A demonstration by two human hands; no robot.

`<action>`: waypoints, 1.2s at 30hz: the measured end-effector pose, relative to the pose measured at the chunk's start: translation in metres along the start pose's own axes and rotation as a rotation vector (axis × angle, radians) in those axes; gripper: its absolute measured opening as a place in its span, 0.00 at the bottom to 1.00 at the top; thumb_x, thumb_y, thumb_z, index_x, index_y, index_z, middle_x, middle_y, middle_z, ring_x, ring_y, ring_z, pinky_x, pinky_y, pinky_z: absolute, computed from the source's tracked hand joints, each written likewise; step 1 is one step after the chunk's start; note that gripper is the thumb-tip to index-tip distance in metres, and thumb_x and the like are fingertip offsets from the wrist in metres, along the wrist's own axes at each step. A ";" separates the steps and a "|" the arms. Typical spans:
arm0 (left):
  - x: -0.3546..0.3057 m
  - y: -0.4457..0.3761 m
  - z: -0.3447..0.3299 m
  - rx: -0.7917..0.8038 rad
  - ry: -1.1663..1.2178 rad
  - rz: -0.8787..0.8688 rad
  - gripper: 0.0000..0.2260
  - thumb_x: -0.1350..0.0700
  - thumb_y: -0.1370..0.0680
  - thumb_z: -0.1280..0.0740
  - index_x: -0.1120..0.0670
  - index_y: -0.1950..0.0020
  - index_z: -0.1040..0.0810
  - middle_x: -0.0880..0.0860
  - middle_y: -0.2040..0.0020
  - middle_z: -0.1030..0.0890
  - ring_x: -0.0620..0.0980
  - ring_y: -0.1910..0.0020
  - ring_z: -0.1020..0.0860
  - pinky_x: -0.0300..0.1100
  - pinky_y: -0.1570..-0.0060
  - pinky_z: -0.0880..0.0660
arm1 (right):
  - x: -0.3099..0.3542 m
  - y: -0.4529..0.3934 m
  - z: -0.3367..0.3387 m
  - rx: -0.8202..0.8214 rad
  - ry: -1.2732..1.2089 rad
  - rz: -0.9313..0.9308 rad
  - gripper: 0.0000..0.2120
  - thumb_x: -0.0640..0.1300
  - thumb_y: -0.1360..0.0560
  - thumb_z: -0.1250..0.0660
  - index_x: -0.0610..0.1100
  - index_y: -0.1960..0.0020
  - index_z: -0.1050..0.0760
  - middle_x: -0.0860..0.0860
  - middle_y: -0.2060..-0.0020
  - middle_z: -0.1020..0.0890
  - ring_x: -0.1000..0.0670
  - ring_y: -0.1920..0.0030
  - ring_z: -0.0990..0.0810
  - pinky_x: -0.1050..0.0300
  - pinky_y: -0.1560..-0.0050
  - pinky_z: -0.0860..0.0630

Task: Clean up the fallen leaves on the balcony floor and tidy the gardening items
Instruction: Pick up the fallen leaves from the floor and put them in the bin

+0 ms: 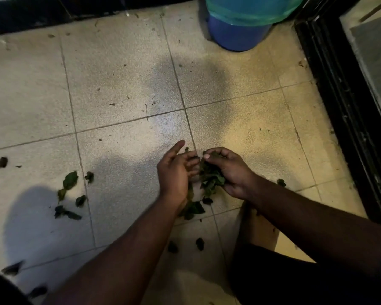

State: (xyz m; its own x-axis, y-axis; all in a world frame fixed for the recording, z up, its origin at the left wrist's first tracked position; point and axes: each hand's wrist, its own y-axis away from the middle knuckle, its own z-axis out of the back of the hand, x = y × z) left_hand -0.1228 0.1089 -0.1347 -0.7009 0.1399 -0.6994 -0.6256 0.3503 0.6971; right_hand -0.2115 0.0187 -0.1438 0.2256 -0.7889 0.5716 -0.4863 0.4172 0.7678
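Two hands: right hand (227, 172) grips leaf bunch (210, 178), left hand (175, 170) open.

Dim warm light from right; soft shadows on floor (123, 80); wide-angle edge bending.

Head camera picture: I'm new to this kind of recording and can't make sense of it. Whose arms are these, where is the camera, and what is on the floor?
The camera sits on a person's head, looking down at their own two bare arms. The right hand grips a bunch of leaves in curled fingers. The left hand is open beside it. More loose leaves lie scattered on the tiled floor. A blue bin with a green bag liner stands further away.
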 end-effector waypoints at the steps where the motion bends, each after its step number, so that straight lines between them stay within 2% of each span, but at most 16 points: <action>1: -0.002 -0.001 0.007 -0.028 -0.022 -0.006 0.17 0.68 0.23 0.41 0.55 0.39 0.23 0.57 0.58 0.17 0.53 0.63 0.19 0.42 0.68 0.23 | 0.003 0.000 0.002 -0.007 0.008 0.017 0.05 0.32 0.27 0.33 0.40 0.54 0.25 0.42 0.61 0.19 0.46 0.64 0.20 0.56 0.64 0.20; 3: 0.005 -0.001 0.027 -0.077 -0.221 -0.145 0.16 0.64 0.22 0.41 0.55 0.37 0.23 0.57 0.55 0.17 0.53 0.61 0.19 0.46 0.62 0.22 | 0.011 -0.001 0.006 -0.024 0.037 0.057 0.06 0.30 0.27 0.33 0.40 0.56 0.24 0.42 0.61 0.20 0.47 0.65 0.20 0.58 0.67 0.20; 5: 0.030 0.005 0.054 0.002 -0.796 -0.450 0.21 0.51 0.22 0.40 0.52 0.29 0.30 0.56 0.37 0.23 0.52 0.41 0.24 0.49 0.42 0.25 | 0.019 -0.004 0.011 -0.040 0.045 0.092 0.07 0.30 0.27 0.34 0.40 0.56 0.24 0.42 0.61 0.20 0.47 0.66 0.19 0.60 0.70 0.21; 6: 0.048 0.010 0.066 0.109 -1.099 -0.544 0.29 0.43 0.23 0.40 0.50 0.24 0.38 0.56 0.28 0.32 0.54 0.30 0.33 0.51 0.32 0.33 | 0.023 -0.005 0.014 -0.049 0.045 0.107 0.07 0.30 0.27 0.34 0.40 0.56 0.24 0.42 0.61 0.20 0.47 0.66 0.19 0.60 0.71 0.21; 7: 0.065 0.015 0.074 0.197 -1.353 -0.592 0.37 0.35 0.26 0.41 0.48 0.22 0.47 0.56 0.22 0.43 0.57 0.24 0.45 0.54 0.27 0.43 | 0.027 -0.007 0.017 -0.061 0.047 0.122 0.07 0.30 0.27 0.34 0.40 0.57 0.24 0.42 0.62 0.21 0.47 0.66 0.19 0.59 0.71 0.21; 8: 0.082 0.018 0.079 0.251 -1.535 -0.628 0.43 0.28 0.29 0.43 0.45 0.21 0.54 0.57 0.21 0.52 0.59 0.23 0.53 0.58 0.26 0.50 | 0.030 -0.008 0.019 -0.069 0.051 0.135 0.07 0.30 0.27 0.34 0.40 0.57 0.24 0.43 0.62 0.21 0.48 0.66 0.19 0.59 0.70 0.21; 10: 0.105 0.018 0.079 0.301 -1.728 -0.686 0.46 0.23 0.33 0.45 0.42 0.22 0.55 0.58 0.21 0.54 0.63 0.23 0.55 0.67 0.30 0.53 | 0.035 -0.010 0.022 -0.073 0.062 0.146 0.07 0.30 0.27 0.34 0.40 0.57 0.24 0.44 0.63 0.20 0.49 0.68 0.19 0.58 0.70 0.21; 15: 0.105 0.002 0.072 0.327 -1.845 -0.826 0.44 0.21 0.35 0.47 0.39 0.23 0.49 0.58 0.21 0.51 0.65 0.24 0.51 0.73 0.34 0.54 | 0.040 -0.014 0.031 -0.058 0.074 0.127 0.06 0.31 0.26 0.34 0.42 0.57 0.24 0.46 0.65 0.20 0.50 0.67 0.19 0.57 0.69 0.21; 17: 0.099 -0.003 0.065 0.340 -1.852 -0.819 0.44 0.20 0.34 0.47 0.39 0.23 0.50 0.59 0.21 0.52 0.65 0.24 0.51 0.72 0.33 0.55 | 0.042 -0.014 0.034 -0.057 0.078 0.126 0.06 0.32 0.26 0.34 0.42 0.57 0.24 0.47 0.64 0.20 0.50 0.66 0.20 0.56 0.68 0.20; 20: 0.078 -0.030 0.040 0.270 -1.783 -0.816 0.47 0.20 0.35 0.49 0.40 0.22 0.57 0.58 0.22 0.60 0.64 0.24 0.59 0.66 0.31 0.64 | 0.041 -0.013 0.038 -0.069 0.102 0.135 0.07 0.32 0.26 0.34 0.43 0.58 0.24 0.49 0.66 0.19 0.49 0.67 0.20 0.55 0.68 0.20; 23: 0.050 -0.059 0.007 0.420 -1.794 -0.822 0.52 0.19 0.38 0.48 0.42 0.23 0.61 0.57 0.21 0.61 0.63 0.24 0.62 0.59 0.28 0.64 | 0.041 -0.012 0.041 -0.094 0.090 0.163 0.07 0.32 0.26 0.34 0.42 0.57 0.25 0.47 0.63 0.21 0.49 0.66 0.20 0.55 0.67 0.20; 26: 0.041 -0.062 -0.015 0.594 -1.753 -0.857 0.55 0.19 0.39 0.46 0.49 0.21 0.54 0.58 0.21 0.50 0.63 0.23 0.55 0.56 0.26 0.58 | 0.044 -0.010 0.046 -0.150 0.088 0.198 0.08 0.31 0.26 0.34 0.42 0.57 0.25 0.47 0.63 0.21 0.48 0.67 0.21 0.55 0.69 0.21; 28: 0.054 -0.047 -0.020 0.719 -1.722 -0.894 0.56 0.20 0.39 0.45 0.53 0.21 0.52 0.59 0.22 0.47 0.60 0.23 0.52 0.53 0.25 0.57 | 0.046 -0.009 0.052 -0.197 0.087 0.230 0.08 0.29 0.27 0.34 0.42 0.57 0.25 0.47 0.61 0.21 0.48 0.65 0.21 0.54 0.69 0.21; 30: 0.070 -0.031 -0.019 0.765 -1.702 -0.894 0.55 0.20 0.39 0.45 0.52 0.21 0.53 0.59 0.22 0.46 0.58 0.23 0.51 0.52 0.24 0.58 | 0.046 -0.008 0.059 -0.237 0.089 0.250 0.09 0.28 0.27 0.34 0.41 0.56 0.25 0.46 0.60 0.21 0.47 0.63 0.21 0.53 0.68 0.21; 33: 0.091 -0.022 -0.012 0.776 -1.728 -0.988 0.48 0.23 0.34 0.43 0.50 0.23 0.45 0.61 0.25 0.37 0.61 0.25 0.41 0.55 0.26 0.49 | 0.044 -0.004 0.069 -0.256 0.101 0.258 0.09 0.28 0.27 0.34 0.41 0.56 0.25 0.44 0.61 0.21 0.49 0.68 0.20 0.56 0.71 0.22; 36: 0.103 -0.024 -0.006 0.758 -1.732 -1.277 0.28 0.34 0.26 0.40 0.50 0.34 0.28 0.60 0.34 0.26 0.62 0.35 0.28 0.56 0.35 0.34 | 0.042 -0.002 0.075 -0.260 0.117 0.274 0.09 0.28 0.28 0.33 0.41 0.56 0.25 0.43 0.60 0.21 0.48 0.67 0.20 0.58 0.71 0.23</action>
State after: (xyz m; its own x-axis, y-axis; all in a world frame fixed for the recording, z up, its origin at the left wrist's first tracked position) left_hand -0.1818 0.1088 -0.2227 0.9473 -0.1120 -0.3002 0.1340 0.9895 0.0534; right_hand -0.2645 -0.0495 -0.1433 0.2189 -0.5818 0.7833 -0.3149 0.7177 0.6211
